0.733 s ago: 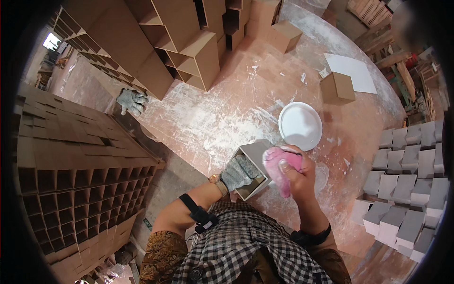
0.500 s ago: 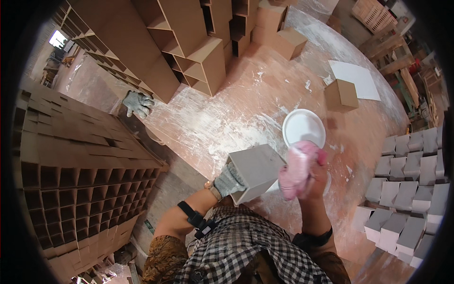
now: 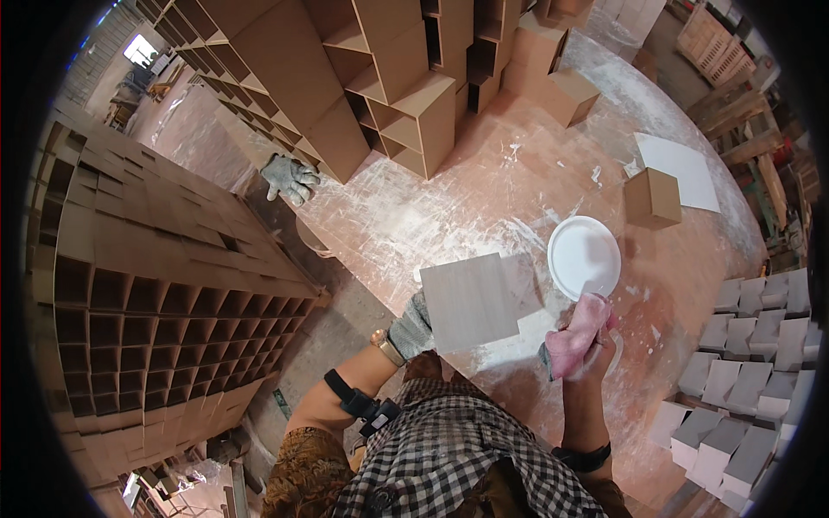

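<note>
In my left hand (image 3: 409,328), which wears a grey knit glove, is a grey box (image 3: 471,302) gripped by its left edge. Its flat grey face is turned up, and the glove's fingers are partly hidden behind it. My right hand (image 3: 604,354) is closed around a bunched pink cloth (image 3: 577,335), held just below a round white dish (image 3: 556,278). The cloth's upper end overlaps the dish's near edge; whether they touch I cannot tell. White smears cover the tabletop (image 3: 389,216) around them.
A loose grey glove (image 3: 289,179) lies at the table's left edge. Brown open-fronted boxes (image 3: 406,129) stand stacked at the back. Many-celled stacks (image 3: 173,233) rise on the left. A small brown box (image 3: 652,198) and white sheet (image 3: 682,171) lie right; grey-topped boxes (image 3: 730,380) fill the lower right.
The box has turned so its grey face points up and its open end no longer shows. My right hand with the pink cloth has moved slightly right and down. The whole view has shifted.
</note>
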The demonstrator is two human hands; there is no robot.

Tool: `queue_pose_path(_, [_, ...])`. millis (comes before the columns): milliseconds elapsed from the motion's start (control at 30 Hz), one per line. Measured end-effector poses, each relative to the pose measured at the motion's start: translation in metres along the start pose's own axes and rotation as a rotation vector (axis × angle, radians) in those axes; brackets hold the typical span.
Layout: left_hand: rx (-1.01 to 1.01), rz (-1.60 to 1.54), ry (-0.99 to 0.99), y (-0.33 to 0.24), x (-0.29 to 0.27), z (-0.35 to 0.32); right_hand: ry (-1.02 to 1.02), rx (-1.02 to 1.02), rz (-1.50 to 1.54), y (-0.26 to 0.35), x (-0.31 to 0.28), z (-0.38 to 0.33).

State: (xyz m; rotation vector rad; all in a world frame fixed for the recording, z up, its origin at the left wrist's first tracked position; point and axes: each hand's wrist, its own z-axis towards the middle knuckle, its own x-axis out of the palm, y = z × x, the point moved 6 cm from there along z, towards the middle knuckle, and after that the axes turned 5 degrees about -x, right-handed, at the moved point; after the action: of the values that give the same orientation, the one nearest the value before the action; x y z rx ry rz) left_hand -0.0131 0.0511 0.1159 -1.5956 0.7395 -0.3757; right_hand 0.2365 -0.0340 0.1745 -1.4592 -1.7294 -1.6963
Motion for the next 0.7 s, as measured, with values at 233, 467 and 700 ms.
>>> queue_pose_path(233, [-0.053,-0.178,0.003,-0.019,-0.006,-0.003,-0.108,0.07,-0.022,-0.012,-0.036,-0.005])
queue_pose_path(467, [0.265,0.682,0.366,-0.008,-0.005,0.032,-0.206,0.054,-0.125,-0.025,-0.075,0.006])
queue_pose_path(700, [-0.163,0.312,0.026,0.054,-0.018,0.065,-0.294,0.025,-0.133,-0.026,-0.072,-0.002])
